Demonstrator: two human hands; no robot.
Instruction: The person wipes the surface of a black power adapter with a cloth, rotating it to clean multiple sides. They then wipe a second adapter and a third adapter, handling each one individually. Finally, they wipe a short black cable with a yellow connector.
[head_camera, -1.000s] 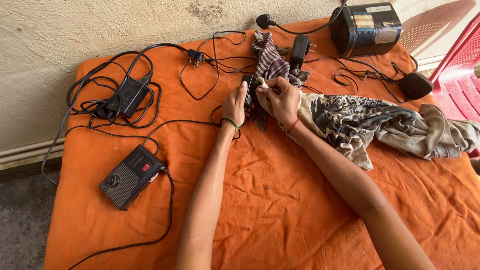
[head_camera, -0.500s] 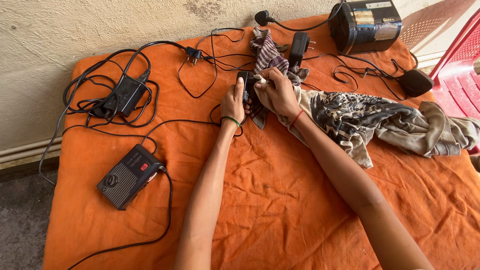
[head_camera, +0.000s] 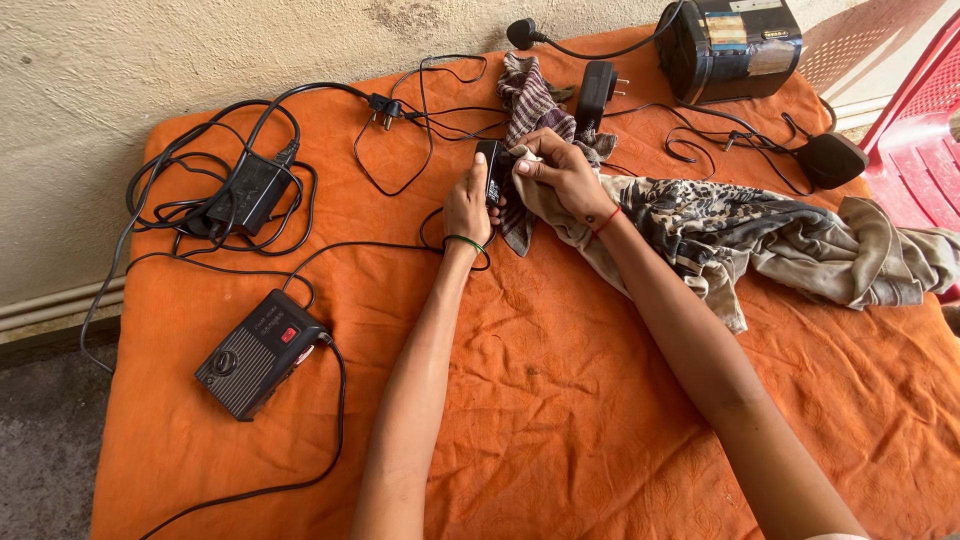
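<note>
My left hand (head_camera: 467, 206) grips a small black adapter (head_camera: 492, 169) upright above the orange cloth (head_camera: 540, 400), a green band on its wrist. My right hand (head_camera: 565, 178) pinches a corner of a patterned beige and black rag (head_camera: 760, 240) and presses it against the adapter's right side. A thin black cable (head_camera: 340, 245) runs from under my left hand toward the left. A striped purple cloth (head_camera: 530, 105) lies just behind both hands.
On the left lie a black power brick with coiled cable (head_camera: 245, 190) and a black control box with a red switch (head_camera: 262, 352). At the back are a black plug adapter (head_camera: 596, 90), a dark box-shaped device (head_camera: 730, 45) and a black adapter (head_camera: 832, 160). A red plastic chair (head_camera: 925, 120) stands at right.
My right hand has shifted slightly along the adapter with the rag, its wrist turning outward. The left hand keeps its hold in nearly the same place.
</note>
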